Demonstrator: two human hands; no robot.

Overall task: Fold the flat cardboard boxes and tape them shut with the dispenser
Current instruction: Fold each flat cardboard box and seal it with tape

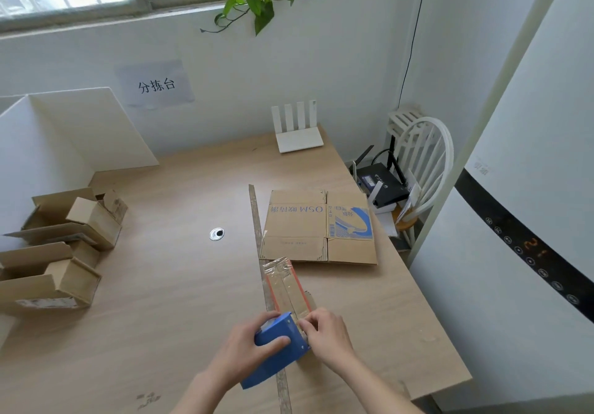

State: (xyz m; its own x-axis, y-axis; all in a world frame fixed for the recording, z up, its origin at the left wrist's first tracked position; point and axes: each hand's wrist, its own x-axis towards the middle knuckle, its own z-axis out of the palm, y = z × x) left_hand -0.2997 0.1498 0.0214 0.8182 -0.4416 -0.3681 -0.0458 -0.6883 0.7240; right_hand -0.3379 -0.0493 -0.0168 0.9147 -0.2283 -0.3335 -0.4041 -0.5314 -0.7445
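Left hand (pixel 247 349): curled round the blue tape dispenser (pixel 278 347), thumb across its top, holding it low on the table (pixel 160 301).
Right hand (pixel 326 333): touching the dispenser's right side, fingertips pinching at the clear tape there.
Tape: a clear, wrinkled length runs from the hands forward, over a narrow orange-edged cardboard piece (pixel 289 288); whether that piece is a box, cannot tell.
Flat box (pixel 318 225): unfolded, blue print on top, lying beyond the hands and a little to the right, just past the taped piece.
Strip (pixel 266 285): long thin strip passing under the dispenser, reaching well ahead of the hands.
Folded boxes (pixel 61 243): a cluster well off to the left of the left hand.
Router (pixel 299 131): white, far ahead by the wall.
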